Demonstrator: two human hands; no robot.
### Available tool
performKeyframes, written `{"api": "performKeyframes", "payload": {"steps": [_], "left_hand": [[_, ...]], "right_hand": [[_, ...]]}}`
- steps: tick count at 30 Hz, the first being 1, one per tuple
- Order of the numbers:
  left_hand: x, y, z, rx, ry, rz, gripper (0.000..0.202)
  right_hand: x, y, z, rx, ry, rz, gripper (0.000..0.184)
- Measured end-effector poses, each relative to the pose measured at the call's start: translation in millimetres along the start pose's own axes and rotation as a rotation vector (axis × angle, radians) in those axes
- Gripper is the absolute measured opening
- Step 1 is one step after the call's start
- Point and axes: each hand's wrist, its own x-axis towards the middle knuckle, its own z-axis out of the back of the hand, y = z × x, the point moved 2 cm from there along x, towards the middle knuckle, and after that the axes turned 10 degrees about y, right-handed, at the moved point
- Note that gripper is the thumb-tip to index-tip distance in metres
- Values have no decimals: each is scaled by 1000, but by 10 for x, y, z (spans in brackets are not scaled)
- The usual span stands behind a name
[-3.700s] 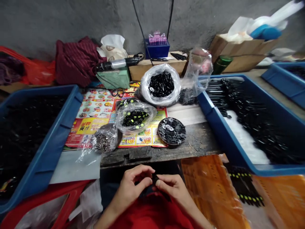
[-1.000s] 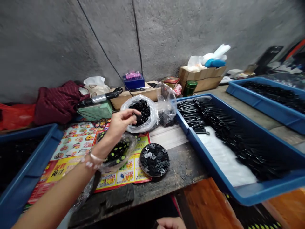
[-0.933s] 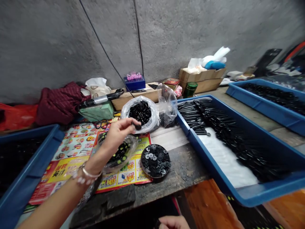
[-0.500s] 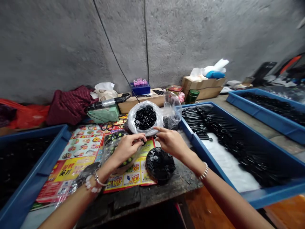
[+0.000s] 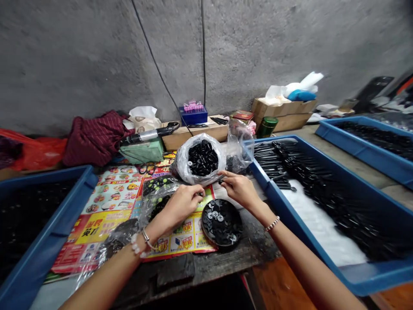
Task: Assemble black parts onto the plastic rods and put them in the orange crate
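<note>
My left hand [image 5: 179,206] is closed in a pinch on a small black part, held over the bag of black and yellow-green parts [image 5: 158,202]. My right hand [image 5: 238,188] is close beside it, fingers pinched on a small dark piece that I cannot make out. Both hands hover just in front of the clear bag of black buttons [image 5: 201,158] and above the round black dish of small parts [image 5: 222,223].
Blue trays stand at the left [image 5: 48,232], at the right with black strips [image 5: 322,189], and far right [image 5: 364,146]. A colourful flyer [image 5: 112,202], green box [image 5: 142,150], maroon cloth [image 5: 95,137], cardboard boxes [image 5: 280,114] and a grey wall lie behind.
My left hand drew back from the button bag with a black part. My right hand came up from below the table edge, and both hands met in front of the bag.
</note>
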Motion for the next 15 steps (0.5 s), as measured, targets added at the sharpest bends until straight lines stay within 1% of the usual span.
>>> {"api": "performKeyframes", "payload": {"steps": [7, 9, 10, 12, 13, 15], "left_hand": [[17, -21, -12, -26, -29, 17, 22], [-35, -35, 6, -92, -75, 9, 22], [-82, -43, 13, -175, -115, 7, 21], [-215, -56, 4, -435, -182, 25, 18], [-299, -63, -19, -588, -196, 45, 17], [-485, -85, -102, -838, -164, 99, 17]], "right_hand": [[-4, -59, -44, 78, 3, 12, 24], [-12, -32, -16, 100, 7, 29, 24], [-27, -3, 12, 132, 0, 44, 24], [-104, 89, 95, 256, -54, 85, 22], [-176, 151, 141, 345, -93, 103, 21], [-391, 297, 204, 514, -151, 106, 21]]}}
